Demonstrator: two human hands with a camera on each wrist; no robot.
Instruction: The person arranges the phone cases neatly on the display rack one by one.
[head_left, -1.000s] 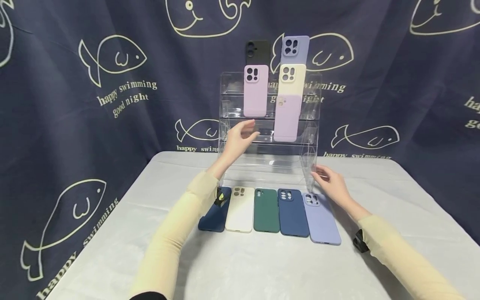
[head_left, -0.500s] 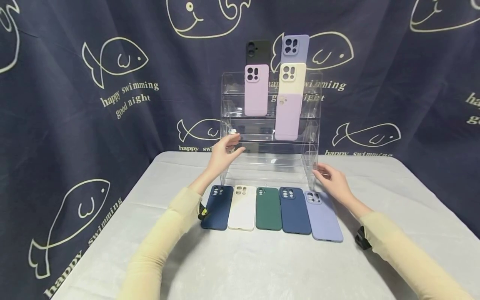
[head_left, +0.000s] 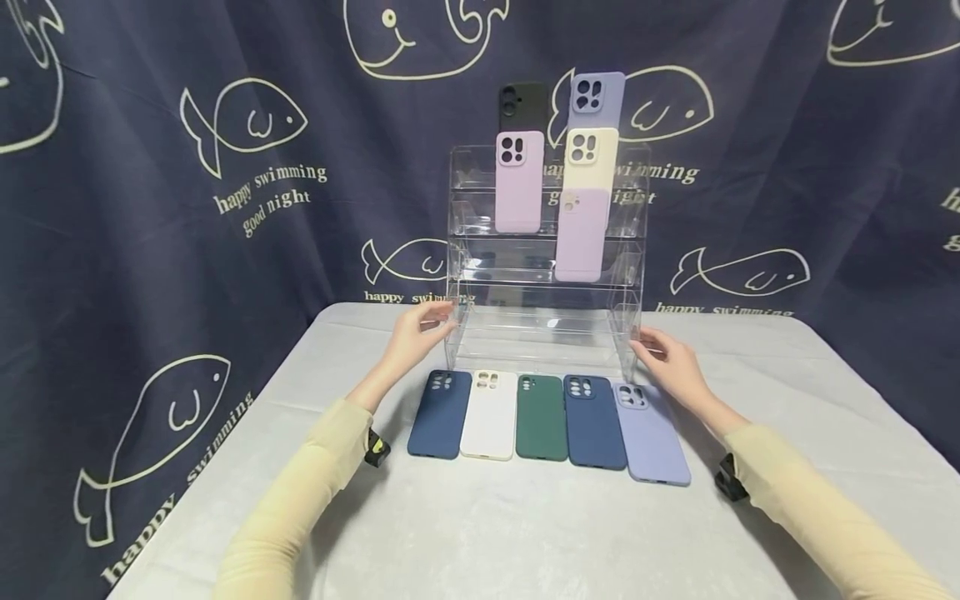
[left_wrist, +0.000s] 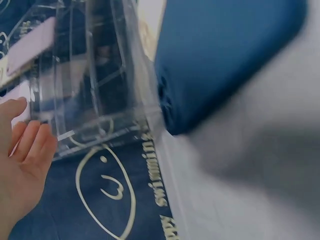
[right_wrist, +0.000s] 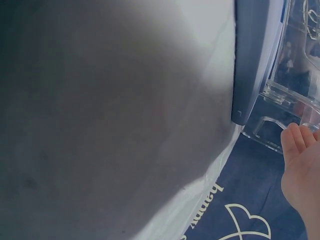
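A clear tiered display stand stands on the table with several phone cases on its upper tiers. My left hand is at its left side, thumb and fingers spread apart, fingertips right at the edge; in the left wrist view the left hand overlaps the stand's panel. At the right edge, my right hand touches the side panel with its fingertips. In the right wrist view the right hand shows nearly straight fingers, and its thumb is hidden. Neither hand holds a phone case.
Before the stand lie a dark blue case, a white case, a green case, a blue case and a lavender case. A navy curtain hangs behind the table.
My left hand has moved down and left, from in front of the stand's middle tiers to its left side. The right hand stays at the right edge. The cases keep their places.
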